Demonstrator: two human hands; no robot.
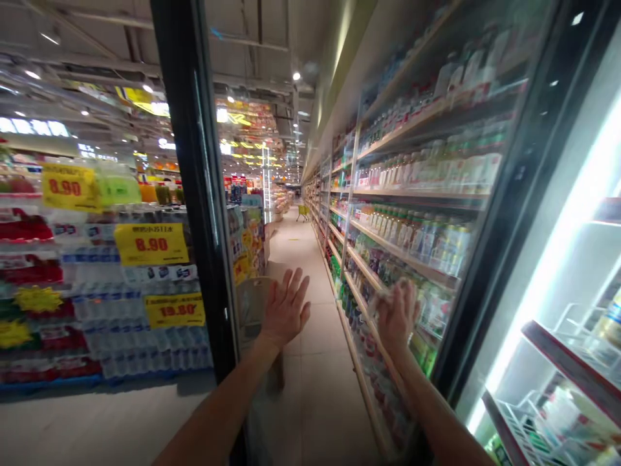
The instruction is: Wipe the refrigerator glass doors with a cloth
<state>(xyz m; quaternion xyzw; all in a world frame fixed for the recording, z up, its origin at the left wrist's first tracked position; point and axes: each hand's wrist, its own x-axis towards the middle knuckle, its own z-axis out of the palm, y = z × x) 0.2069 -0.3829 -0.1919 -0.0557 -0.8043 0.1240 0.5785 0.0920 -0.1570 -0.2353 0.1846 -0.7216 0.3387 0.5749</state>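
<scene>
A glass cooler door with a black frame [194, 149] stands in front of me, and the aisle shows through its pane. My left hand [285, 312] lies flat against the pane with its fingers spread, holding nothing. To its right, my right hand [398, 318] is up at the glass, its fingers bent over a pale, crumpled cloth [381, 301]. Motion blurs this hand and hides the cloth's exact shape. Both forearms reach forward from the bottom edge of the view.
At right, the lit cooler has wire shelves [521, 417] with packaged goods. Bottle shelves [407, 249] show in the pane. Stacked bottled water [145, 346] with yellow price signs [151, 244] stands at left. A stool [252, 298] shows behind the glass.
</scene>
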